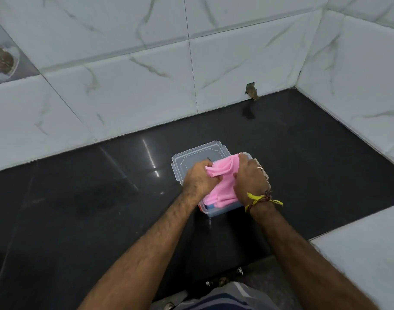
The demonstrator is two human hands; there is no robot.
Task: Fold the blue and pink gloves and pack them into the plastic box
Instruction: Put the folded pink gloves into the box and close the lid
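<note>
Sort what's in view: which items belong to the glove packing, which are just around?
In the job: pink gloves, gripped by left hand and right hand; blue glove already inside; plastic box; its lid lying behind.

Just around: black counter, marble wall tiles, wall hole, wrist threads, ring.

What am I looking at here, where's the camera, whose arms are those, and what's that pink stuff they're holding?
There is no machine here. The one picture comes from a camera worn on a person's head, looking forward and down, so the two bare arms reaching in are that person's own.

They work on a dark glossy counter set against white marble-look wall tiles. On it stands a clear plastic box, with its clear lid lying just behind.

The left hand and right hand both grip a pink glove with closed fingers, holding it over and partly inside the box. Something blue, probably the blue glove, already shows inside. The right wrist wears a thread band.
</note>
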